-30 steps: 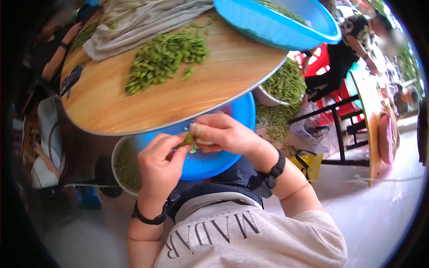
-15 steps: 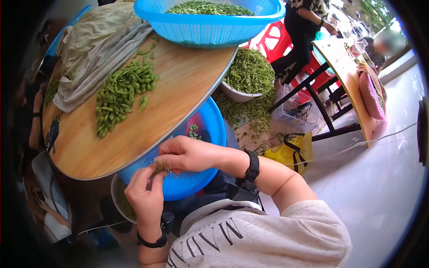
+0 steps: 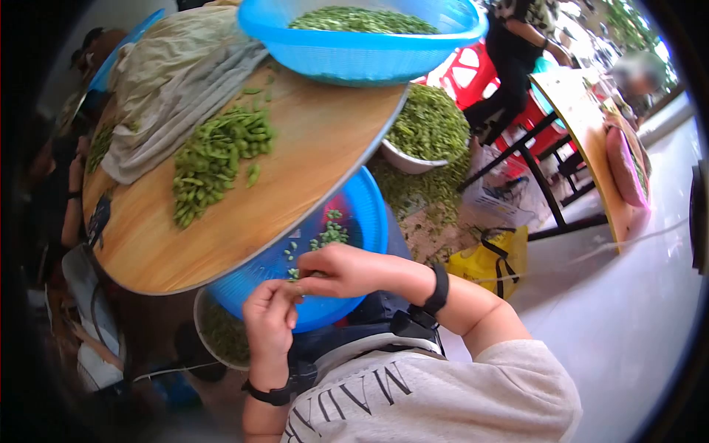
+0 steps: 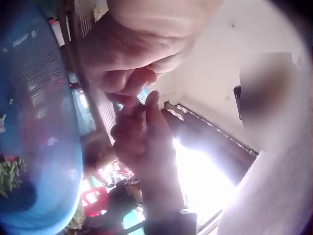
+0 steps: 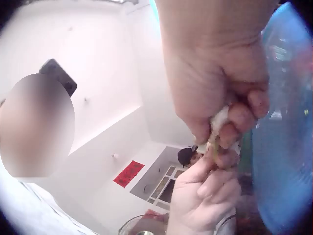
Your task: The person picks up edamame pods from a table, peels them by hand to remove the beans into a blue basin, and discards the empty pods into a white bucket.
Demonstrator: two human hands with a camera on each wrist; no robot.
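My left hand [image 3: 269, 314] and right hand [image 3: 338, 269] meet fingertip to fingertip above the near side of a blue plastic basket [image 3: 377, 218]. Between them they pinch a green edamame pod [image 5: 215, 145], mostly covered by the fingers. A whitish piece [image 5: 221, 119] shows inside the curled fingers of the right hand in the right wrist view. Loose shelled beans [image 3: 332, 235] lie in the basket beyond the hands. On the round wooden table [image 3: 295, 177] is a pile of unopened edamame pods [image 3: 221, 159].
A light blue basket [image 3: 362, 53] of green pieces stands at the table's far edge, beside a crumpled cloth [image 3: 162, 81]. Right of the table is a heaped bowl [image 3: 417, 159], with more pods on the floor around it. A yellow bag [image 3: 491, 262] and another bowl [image 3: 221, 332] flank me.
The head view has swung, shifting the table leftward. One second ago the pod showed plainly at the left fingertips; now the hands are pressed together and mostly hide it.
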